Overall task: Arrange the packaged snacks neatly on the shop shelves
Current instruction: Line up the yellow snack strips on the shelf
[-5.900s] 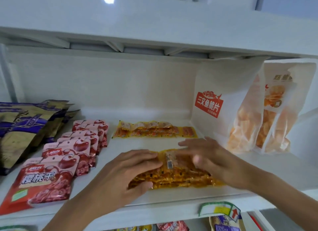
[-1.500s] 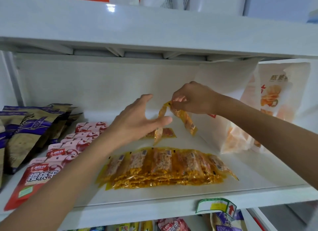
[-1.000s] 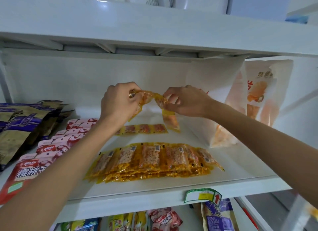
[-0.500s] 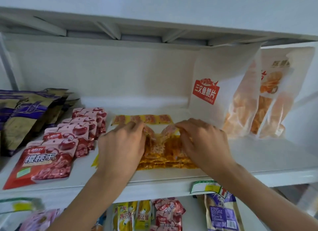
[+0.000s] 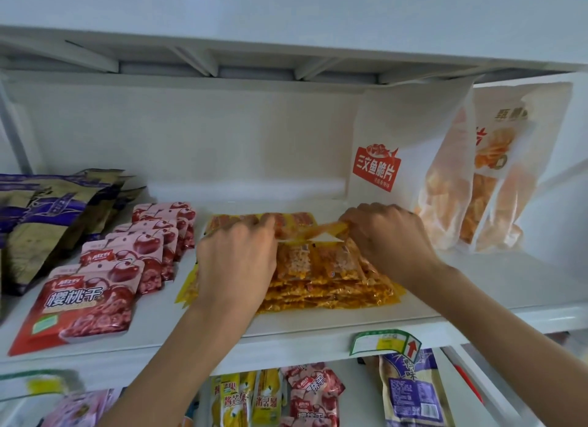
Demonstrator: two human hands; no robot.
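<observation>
A stack of yellow-orange snack strips [image 5: 331,286] lies in the middle of the white shelf [image 5: 318,337]. Just above its back edge, a single strip [image 5: 315,231] is stretched between my hands. My left hand [image 5: 235,261] pinches its left end and covers the stack's left part. My right hand [image 5: 388,235] pinches its right end. Another yellow strip [image 5: 299,219] lies flat behind, partly hidden by my hands.
Red cherry packets [image 5: 95,293] lie in a row on the left, with purple and gold bags [image 5: 41,223] beyond them. Two tall white crisp bags [image 5: 410,159] stand at the right. The upper shelf [image 5: 286,28] hangs low overhead. More packets [image 5: 286,395] fill the shelf below.
My hands carried the lifted strip down from the back of the shelf to just above the stack. They have pulled it out straight between them.
</observation>
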